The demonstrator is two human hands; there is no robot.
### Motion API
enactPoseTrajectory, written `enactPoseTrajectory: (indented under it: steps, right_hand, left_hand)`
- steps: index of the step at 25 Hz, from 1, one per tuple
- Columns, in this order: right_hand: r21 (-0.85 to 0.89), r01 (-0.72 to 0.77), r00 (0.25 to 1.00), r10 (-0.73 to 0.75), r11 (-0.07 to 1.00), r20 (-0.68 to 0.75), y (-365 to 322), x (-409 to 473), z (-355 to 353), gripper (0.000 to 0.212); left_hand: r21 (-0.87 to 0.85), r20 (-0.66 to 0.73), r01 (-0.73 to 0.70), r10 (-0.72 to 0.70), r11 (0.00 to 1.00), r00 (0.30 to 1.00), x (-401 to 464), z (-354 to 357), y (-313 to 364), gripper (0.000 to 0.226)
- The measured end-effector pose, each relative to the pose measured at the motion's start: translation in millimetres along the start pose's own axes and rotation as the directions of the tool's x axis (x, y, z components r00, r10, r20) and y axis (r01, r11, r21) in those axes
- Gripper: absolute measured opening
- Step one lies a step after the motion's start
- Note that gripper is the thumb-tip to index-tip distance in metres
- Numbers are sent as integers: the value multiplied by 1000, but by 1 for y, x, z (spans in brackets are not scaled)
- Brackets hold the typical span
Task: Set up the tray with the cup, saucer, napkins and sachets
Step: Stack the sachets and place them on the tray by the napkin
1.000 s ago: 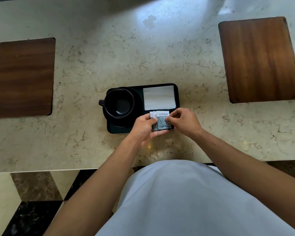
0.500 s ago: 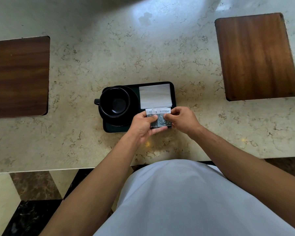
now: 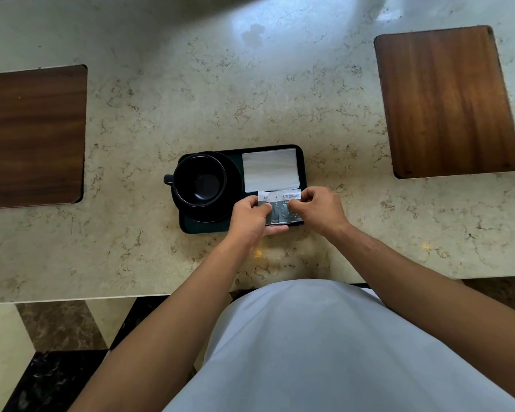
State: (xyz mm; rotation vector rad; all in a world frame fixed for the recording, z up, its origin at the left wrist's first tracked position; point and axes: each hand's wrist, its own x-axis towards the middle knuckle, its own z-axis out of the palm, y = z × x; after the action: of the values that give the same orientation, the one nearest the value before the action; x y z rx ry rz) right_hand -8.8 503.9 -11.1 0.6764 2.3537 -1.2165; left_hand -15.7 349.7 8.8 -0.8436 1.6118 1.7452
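Head view: we look down on a marble desk (image 3: 250,99) with the tray (image 3: 202,228) near its front edge.
Tray contents: the black cup (image 3: 199,179) stands on its saucer (image 3: 232,188) in the left half; white napkins (image 3: 269,169) lie flat in the far right corner.
Sachets (image 3: 283,208): fanned and overlapping at the near right corner of the tray, just below the napkins.
Left hand (image 3: 250,217): pinched closed on the left edge of the sachets.
Right hand (image 3: 318,208): closed on their right edge, fingertips curled in.
Step in hand: we judge it to be squaring the fan (the last item to settle).
Risk: a sideways nudge could slide a sachet over the tray's right rim, or ruffle the napkins they touch.
Room: tight between saucer and rim; open desk lies all around, with two wooden mats (image 3: 446,102) well apart on either side.
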Motion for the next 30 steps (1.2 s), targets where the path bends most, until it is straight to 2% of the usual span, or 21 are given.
enactPoseTrajectory:
  steps: [6,9,13,17,19,23,27,30]
  right_hand:
    - [-3,-24,1000,24,1000,-15,-2,1,4,16]
    - [-12,-19,1000,19,1000,-21,-4,2,4,16]
    - [-78,-25,1000,24,997,-15,-8,5,3,16]
    - [-189,-4,1000,-1,982,-28,-8,4,6,20]
    - [-242,10,999,-21,970,-43,-7,3,7,24]
    - [-355,41,994,-75,934,-83,-4,1,6,31]
    - [-443,77,985,-136,893,-104,-2,-3,2,37]
    - [-480,163,961,-249,862,-122,1,-7,-1,36]
  left_hand:
    - [350,-230,-122,211,929,950,6,3,-7,10]
    - [486,-252,-165,319,858,914,7,3,-7,6]
    - [506,-257,-114,276,855,926,11,-4,-6,5]
    - [614,-235,-100,302,783,924,12,-6,-8,6]
    - [685,-210,-119,352,718,912,11,-7,-12,13]
    - [841,-131,-153,470,518,873,9,-9,-22,21]
    - [901,-25,-223,556,372,831,6,-13,-29,26]
    - [926,88,-300,645,227,759,-1,-18,-35,38]
